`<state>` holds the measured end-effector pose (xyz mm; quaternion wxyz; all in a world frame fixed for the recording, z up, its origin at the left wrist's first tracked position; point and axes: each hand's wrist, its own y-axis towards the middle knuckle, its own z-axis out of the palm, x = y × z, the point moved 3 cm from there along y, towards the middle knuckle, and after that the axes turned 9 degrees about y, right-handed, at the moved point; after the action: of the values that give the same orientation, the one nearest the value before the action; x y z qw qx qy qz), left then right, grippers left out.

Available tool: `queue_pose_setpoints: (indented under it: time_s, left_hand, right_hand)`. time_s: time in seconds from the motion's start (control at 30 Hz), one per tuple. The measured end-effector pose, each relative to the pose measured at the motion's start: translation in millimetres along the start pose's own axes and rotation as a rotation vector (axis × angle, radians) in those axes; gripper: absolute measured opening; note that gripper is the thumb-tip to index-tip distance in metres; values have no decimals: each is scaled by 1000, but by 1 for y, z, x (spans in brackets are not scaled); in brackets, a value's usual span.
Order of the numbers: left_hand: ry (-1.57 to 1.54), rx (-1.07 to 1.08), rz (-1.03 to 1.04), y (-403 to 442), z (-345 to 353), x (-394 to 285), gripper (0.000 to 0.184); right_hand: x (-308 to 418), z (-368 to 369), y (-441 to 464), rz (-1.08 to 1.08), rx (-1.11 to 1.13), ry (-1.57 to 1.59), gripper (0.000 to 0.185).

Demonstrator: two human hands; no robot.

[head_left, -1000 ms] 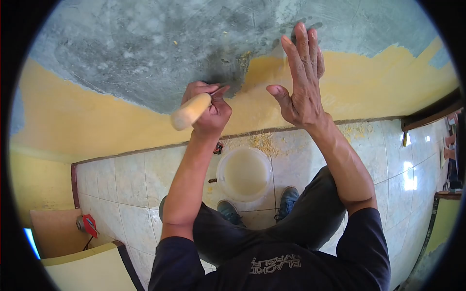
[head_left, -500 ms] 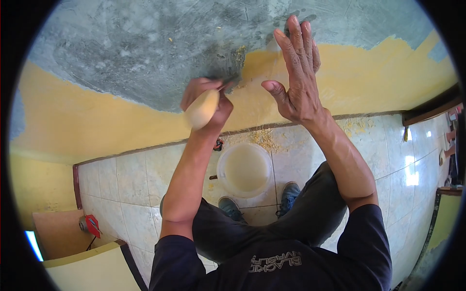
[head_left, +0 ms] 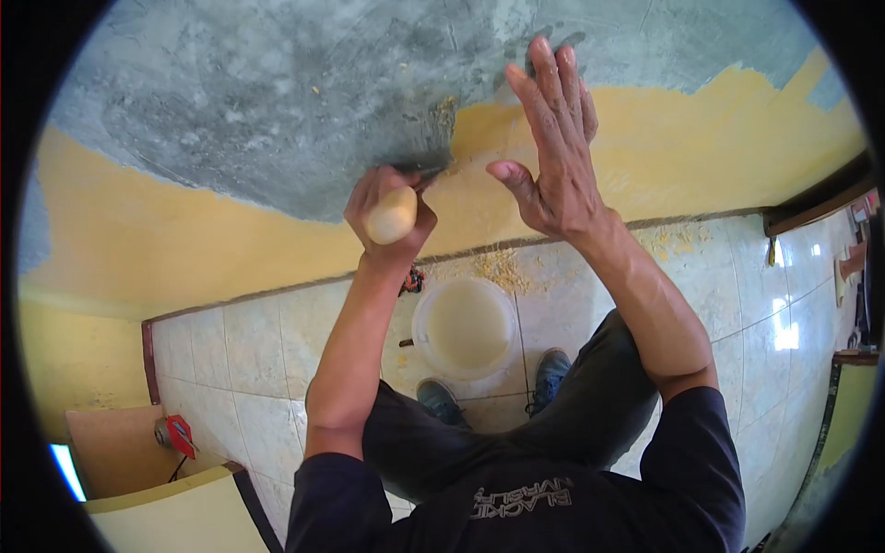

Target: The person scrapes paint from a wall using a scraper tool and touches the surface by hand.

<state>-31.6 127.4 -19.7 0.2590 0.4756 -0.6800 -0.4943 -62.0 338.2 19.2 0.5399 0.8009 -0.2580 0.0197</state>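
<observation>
My left hand [head_left: 389,214] is closed around a scraper [head_left: 392,217] with a pale, rounded wooden handle. Its dark blade points right and meets the wall where grey surface borders yellow paint [head_left: 516,184]. To the right, my right hand [head_left: 558,157] lies with spread fingers against the wall, its fingertips on the grey part [head_left: 277,111] and its palm over the yellow. Nothing shows in it. Below and between the arms, a round tub [head_left: 466,329] of cloudy liquid stands on the floor.
Yellow flakes [head_left: 502,272] lie along the wall's foot on the tiled floor [head_left: 253,341]. A small dark and red object [head_left: 412,279] sits beside the tub. At the lower left is a red tool [head_left: 177,435]; part of a person [head_left: 853,263] shows at the far right.
My left hand has swung its handle from the left until it points at the camera, the blade staying near the paint edge. My right hand appears slightly further left.
</observation>
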Motion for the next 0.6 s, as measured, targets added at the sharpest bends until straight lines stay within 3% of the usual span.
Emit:
queue_pose_setpoints:
  time_s: [0.03,0.07,0.1,0.17,0.23,0.3,0.33,0.43,0.5,0.57,0.6]
  left_hand:
    - [-29,-46,87,0,0,-2,17]
    - [-154,-184,-63,4,1,2,16]
    - [-156,-183,-60,5,0,-1,16]
    - [117,125,84,6,2,-12,16]
    - [25,104,28,0,10,-2,20]
    - [-48,-122,21,-1,7,-3,19]
    - [-5,53,-9,-3,7,-2,19]
    - [-18,-60,60,-1,2,-5,19]
    - [-82,-23,-13,-7,3,1,18]
    - [-8,63,68,-5,4,0,16]
    - [-24,-90,56,-4,4,0,16]
  right_hand:
    - [0,0,0,10,2,-2,74]
    - [-1,1,1,8,1,-1,74]
    - [-1,2,2,12,-1,-7,74]
    - [1,2,1,18,-3,-12,74]
    - [1,2,0,16,1,17,74]
    - [-1,1,3,18,5,10,74]
    - [1,0,1,19,15,10,74]
    - [2,0,0,18,9,31,74]
    - [1,1,-3,21,17,28,74]
    - [-1,1,1,5,7,14,73]
    - [-1,1,2,4,8,15,73]
